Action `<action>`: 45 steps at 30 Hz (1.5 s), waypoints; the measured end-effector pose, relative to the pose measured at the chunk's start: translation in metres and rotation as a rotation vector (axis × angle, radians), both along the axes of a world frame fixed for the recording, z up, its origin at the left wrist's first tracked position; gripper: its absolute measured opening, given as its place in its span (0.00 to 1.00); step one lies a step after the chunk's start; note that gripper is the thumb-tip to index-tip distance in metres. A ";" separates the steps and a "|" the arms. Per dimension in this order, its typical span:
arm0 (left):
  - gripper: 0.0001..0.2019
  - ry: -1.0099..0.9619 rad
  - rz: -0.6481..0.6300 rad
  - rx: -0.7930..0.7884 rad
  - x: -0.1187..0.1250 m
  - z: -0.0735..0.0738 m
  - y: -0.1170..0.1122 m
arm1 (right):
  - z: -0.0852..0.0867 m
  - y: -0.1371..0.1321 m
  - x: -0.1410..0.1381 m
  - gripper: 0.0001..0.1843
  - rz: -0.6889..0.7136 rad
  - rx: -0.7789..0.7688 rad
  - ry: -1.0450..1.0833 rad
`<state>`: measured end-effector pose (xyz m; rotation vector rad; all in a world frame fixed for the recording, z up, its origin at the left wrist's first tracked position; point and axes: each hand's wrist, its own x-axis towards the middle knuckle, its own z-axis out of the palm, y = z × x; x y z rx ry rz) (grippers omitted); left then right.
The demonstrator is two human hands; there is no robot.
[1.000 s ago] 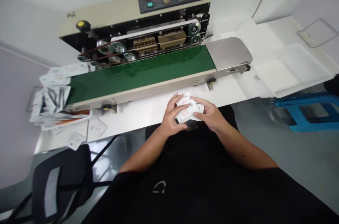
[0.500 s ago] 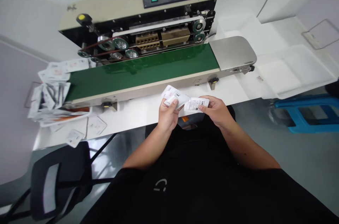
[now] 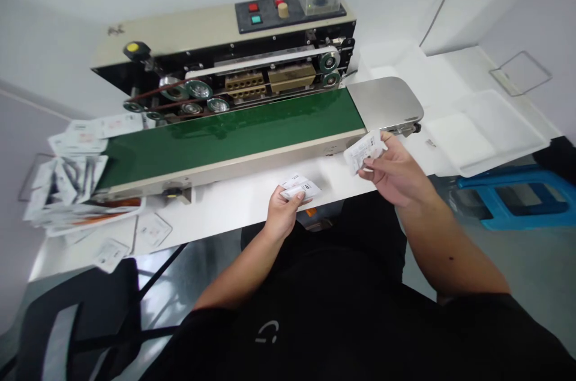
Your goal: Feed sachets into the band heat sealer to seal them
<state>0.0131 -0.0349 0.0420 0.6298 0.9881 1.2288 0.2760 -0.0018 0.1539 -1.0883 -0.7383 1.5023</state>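
Head view, angled down over a band sealer (image 3: 216, 51) with a green conveyor belt (image 3: 225, 141) along its front. Pinched in the left hand (image 3: 283, 211), just in front of the sealer near its middle: a small stack of white printed sachets (image 3: 299, 190), gripped flat between thumb and curled fingers (image 3: 293, 200), not released. Raised in the right hand (image 3: 396, 174), just beside the steel end plate (image 3: 384, 102) of the sealer: a single white printed sachet (image 3: 363, 152), tilted, clasped between thumb and fingertips (image 3: 375, 159), the remaining fingers loosely curved. On top of the sealer, a control panel (image 3: 274, 15) with red and green buttons. Along the front of the sealer, a white bench (image 3: 234, 213) with loose sachets (image 3: 153, 230) toward the left. Beyond the left end of the sealer, a heap of sachets (image 3: 67, 183), overlapping and untidy. Beyond the steel end of the sealer, a clear plastic tray (image 3: 488, 132); below that end, a blue stool (image 3: 508, 201); below the opposite end, a black mesh chair back (image 3: 76, 321)
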 end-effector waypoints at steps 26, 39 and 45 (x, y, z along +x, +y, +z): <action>0.33 0.125 0.060 -0.003 -0.027 -0.042 0.008 | 0.049 0.190 0.007 0.07 -0.069 -0.217 -0.457; 0.32 0.106 0.030 -0.003 -0.021 -0.034 0.005 | 0.051 0.138 -0.022 0.07 -0.148 0.060 -0.584; 0.30 0.065 0.000 0.015 -0.016 -0.031 0.006 | 0.010 0.020 -0.008 0.16 -0.416 0.367 -0.468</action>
